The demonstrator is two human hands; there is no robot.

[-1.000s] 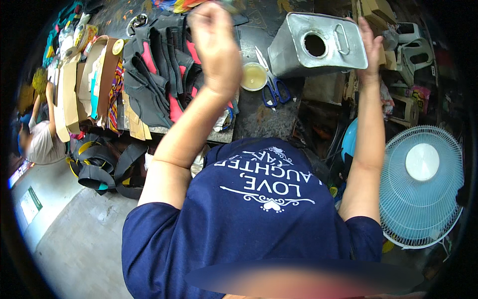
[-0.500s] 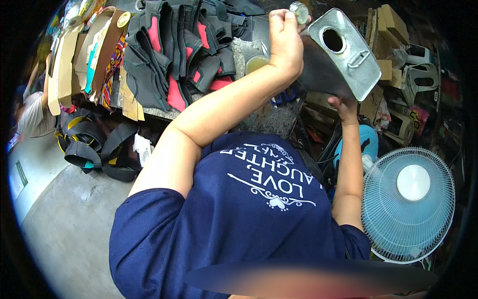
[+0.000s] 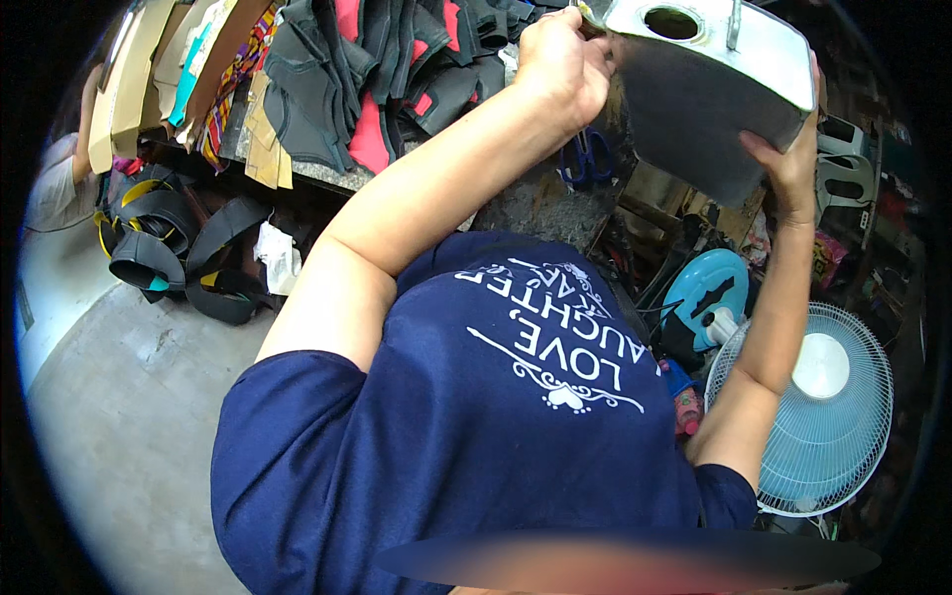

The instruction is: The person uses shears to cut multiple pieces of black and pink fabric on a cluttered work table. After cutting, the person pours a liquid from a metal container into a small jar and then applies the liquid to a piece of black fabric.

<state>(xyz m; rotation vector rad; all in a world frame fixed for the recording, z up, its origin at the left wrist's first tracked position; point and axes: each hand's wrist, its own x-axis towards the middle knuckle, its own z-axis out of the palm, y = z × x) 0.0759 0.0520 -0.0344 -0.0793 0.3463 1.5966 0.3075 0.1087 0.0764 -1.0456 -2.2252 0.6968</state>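
Up at the top edge, my right hand [image 3: 788, 164] grips a square metal can [image 3: 704, 109] by its side and corner. The can has grey sides and a bright top with a round open hole and an upright wire handle. My left hand [image 3: 565, 74] is closed beside the can's left upper edge. Its fingertips pinch a small round cap [image 3: 589, 14], of which only a sliver shows at the frame's edge. Beneath the can, blue-handled scissors [image 3: 588, 159] lie on the dark worktable [image 3: 540, 203].
Stacked black fabric pieces [image 3: 307, 104] with red-pink parts cover the table to the left, beside cardboard boxes [image 3: 124, 84]. Black curved bands [image 3: 193, 258] hang below. At right stand a fan [image 3: 838, 426] and a blue round object [image 3: 704, 288]. Another person [image 3: 64, 188] is at far left.
The can has moved up and right and stands more upright, showing more of its side. My right hand rose with it. My left hand came lower and the cap is now mostly out of sight.
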